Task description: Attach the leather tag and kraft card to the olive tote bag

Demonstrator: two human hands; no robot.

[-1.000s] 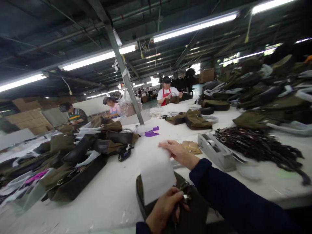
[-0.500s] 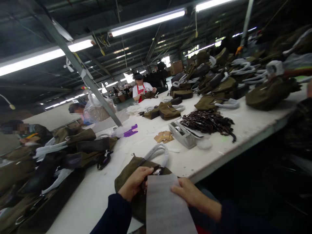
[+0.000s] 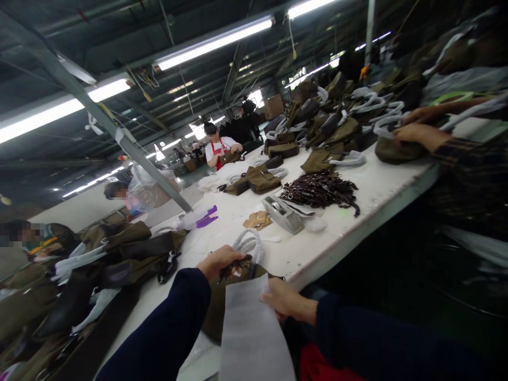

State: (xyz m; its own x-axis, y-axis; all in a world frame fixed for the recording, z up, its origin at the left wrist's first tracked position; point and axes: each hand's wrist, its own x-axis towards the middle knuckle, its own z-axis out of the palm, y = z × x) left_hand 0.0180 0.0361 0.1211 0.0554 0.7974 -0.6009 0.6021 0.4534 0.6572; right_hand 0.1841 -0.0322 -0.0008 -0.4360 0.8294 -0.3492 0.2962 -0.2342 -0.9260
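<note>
My left hand [image 3: 223, 263] is closed around a bunched dark brown strap [image 3: 238, 266], held above an olive handbag [image 3: 216, 309]. The bag lies on the near part of the table, its looped handles [image 3: 250, 243] wrapped in white. My right hand [image 3: 286, 300] pinches the upper right edge of a white foam sheet [image 3: 252, 333]. The sheet hangs in front of the bag and covers much of it. Its lower end runs out of view.
A grey tape dispenser [image 3: 283, 214], brown paper cards [image 3: 257, 220] and a heap of dark straps [image 3: 320, 189] lie on the white table [image 3: 349, 225]. Olive bags [image 3: 130, 248] are piled at left and far right. A co-worker's hands [image 3: 423, 132] hold a bag at right.
My left hand has drawn the bunched strap up from the bag, slightly away from the foam sheet. The view has shifted, and a co-worker's hands now show at right.
</note>
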